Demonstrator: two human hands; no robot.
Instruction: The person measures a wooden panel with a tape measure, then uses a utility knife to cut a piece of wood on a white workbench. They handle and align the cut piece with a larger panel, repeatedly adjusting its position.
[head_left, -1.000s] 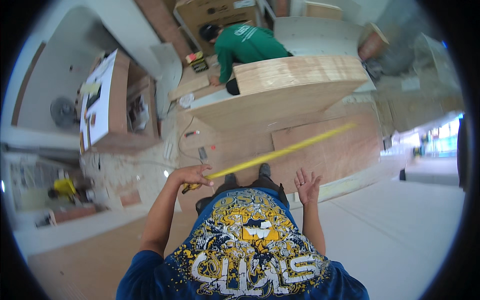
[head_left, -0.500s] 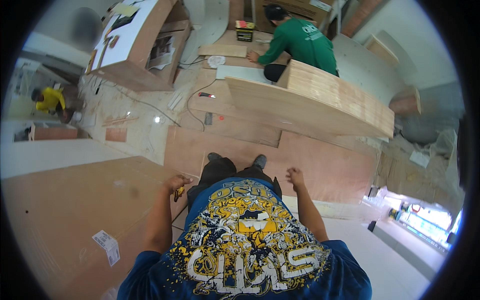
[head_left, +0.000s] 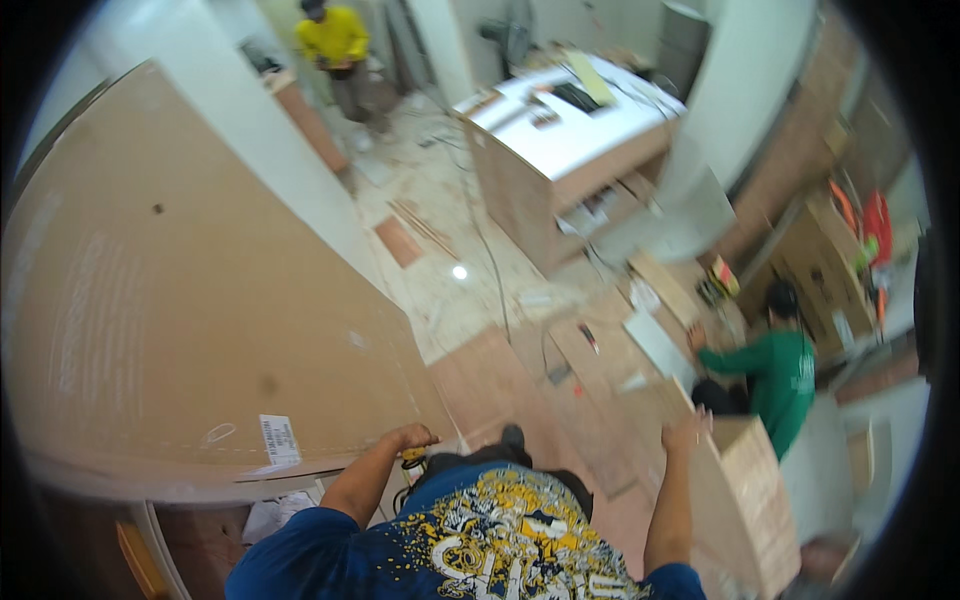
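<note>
My left hand [head_left: 408,436] is closed around a small yellow tool [head_left: 413,455], which hangs below the fingers; its exact kind is too small to make out. Close by on the left stands a large brown cardboard sheet [head_left: 230,330] with a white label. On the other side, my right hand [head_left: 684,434] is raised and overlaps the edge of a long plywood box [head_left: 745,490]. Its fingers are blurred, and I cannot tell whether they touch or grip the wood.
A person in green [head_left: 785,375] crouches beyond the plywood box. Ahead stands a white-topped workbench [head_left: 545,140] with tools; a cable [head_left: 485,240] crosses the floor. A red-and-black hand tool [head_left: 589,338] lies on floor boards. A person in yellow [head_left: 335,40] stands farther back.
My view has swung left, so the workbench and people appear farther right and the cardboard fills more of the left. My right hand is now at the plywood box's edge.
</note>
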